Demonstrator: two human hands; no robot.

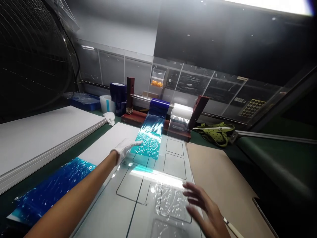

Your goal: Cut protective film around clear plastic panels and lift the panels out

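My left hand (125, 149), in a white glove, has its fingers closed on the left edge of a strip of blue protective film (148, 142). The strip runs down from a blue film roll (159, 103) and is crinkled at its loose end. Under it lies a glass sheet (116, 211) marked with dark rounded outlines. My bare right hand (203, 205), slightly blurred, is open with fingers apart, over the sheet's right side. Beside its fingertips, a wrinkled clear film piece (170, 201) lies on one outline.
A dark red stand (130, 96) holds the blue roll and a clear film roll (182, 112). White sheets (49, 132) are stacked at left, near loose blue film (56, 188). Brown board (223, 178) lies at right, a yellow-green pouch (216, 132) behind. A fan (32, 56) stands far left.
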